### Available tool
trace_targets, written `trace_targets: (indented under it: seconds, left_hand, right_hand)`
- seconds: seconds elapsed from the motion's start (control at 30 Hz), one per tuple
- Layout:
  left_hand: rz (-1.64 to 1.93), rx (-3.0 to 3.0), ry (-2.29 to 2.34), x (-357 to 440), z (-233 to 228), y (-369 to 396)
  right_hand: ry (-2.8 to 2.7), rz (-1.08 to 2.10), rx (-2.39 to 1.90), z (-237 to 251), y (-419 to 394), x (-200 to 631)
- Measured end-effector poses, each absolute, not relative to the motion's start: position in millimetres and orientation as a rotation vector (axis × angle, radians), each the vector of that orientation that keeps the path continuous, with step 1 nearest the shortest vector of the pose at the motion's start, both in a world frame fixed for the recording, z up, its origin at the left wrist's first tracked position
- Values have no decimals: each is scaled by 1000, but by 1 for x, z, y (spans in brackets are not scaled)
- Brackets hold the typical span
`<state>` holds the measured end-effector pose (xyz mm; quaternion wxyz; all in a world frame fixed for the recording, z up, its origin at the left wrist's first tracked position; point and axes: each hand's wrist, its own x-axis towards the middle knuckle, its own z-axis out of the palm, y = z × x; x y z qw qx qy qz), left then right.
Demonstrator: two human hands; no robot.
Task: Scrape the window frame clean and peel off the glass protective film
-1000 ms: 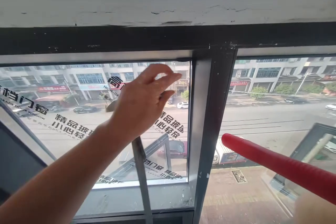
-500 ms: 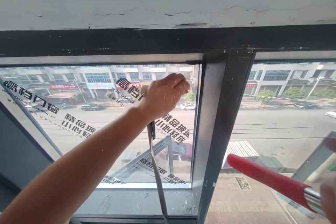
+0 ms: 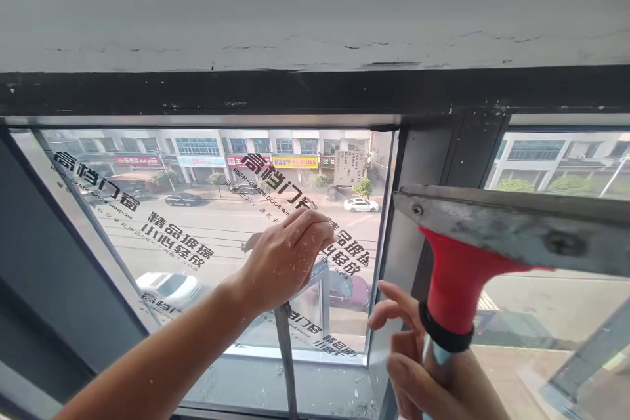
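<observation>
Seemingly pinching film strip [image 3: 284, 348], left hand [image 3: 285, 259]; right hand [image 3: 423, 367] grips scraper [image 3: 457, 275].

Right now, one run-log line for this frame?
left hand: on printed window film, pinching strip | right hand: grips red-handled scraper | scraper blade raised beside mullion

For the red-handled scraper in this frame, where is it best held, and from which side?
Best on the scraper shaft just under the red neck, where the right hand already wraps it from below. The wide metal blade sits crosswise on top, so coming from beneath probably keeps the grip off its edge. The left hand is apart, on the window film.
</observation>
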<state>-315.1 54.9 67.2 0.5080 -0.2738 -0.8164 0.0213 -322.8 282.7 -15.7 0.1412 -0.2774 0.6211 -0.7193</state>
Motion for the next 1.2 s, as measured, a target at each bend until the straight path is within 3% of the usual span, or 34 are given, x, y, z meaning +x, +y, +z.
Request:
trace_targets:
  seconds: [0.17,0.43,0.87,1.2]
  left_hand:
    - [-118,-625,-1955,-307,47,48]
    - [-78,-673,-1760,-334,82,69]
    - [-223,-777,-1697,-356,85,79]
    - [-604,-291,-1942,-297,29,81]
  right_hand:
    - [1879,-2003,-839,-17,263,-335]
    - [1630,-2231,-865,-13,249,-341]
    - [1503,-2192,-985,-14,257,-353]
    - [1586,-2210,-1023,-16,253,-356]
